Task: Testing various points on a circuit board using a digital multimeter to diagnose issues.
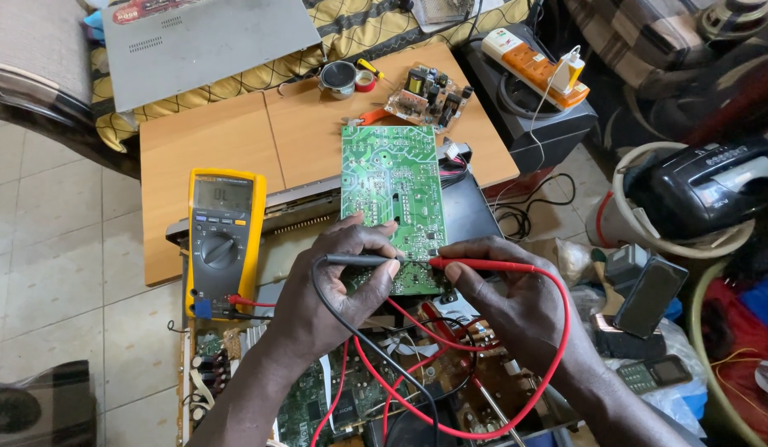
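Note:
My left hand (330,290) grips a black test probe (361,260), its tip touching the lower part of a green circuit board (392,186) turned solder side up. In my right hand (516,302) is a red test probe (475,265), whose tip meets the same board close beside the black one. Red and black leads (558,331) loop down over an opened device full of boards (334,397) and run to a yellow multimeter (224,240) standing to the left of my left hand.
A wooden table (218,141) carries a small component board (429,93), tape rolls (341,78) and a grey device lid (206,41). An orange and white power strip (533,66) sits on a speaker. Phones (649,372) and clutter fill the right side.

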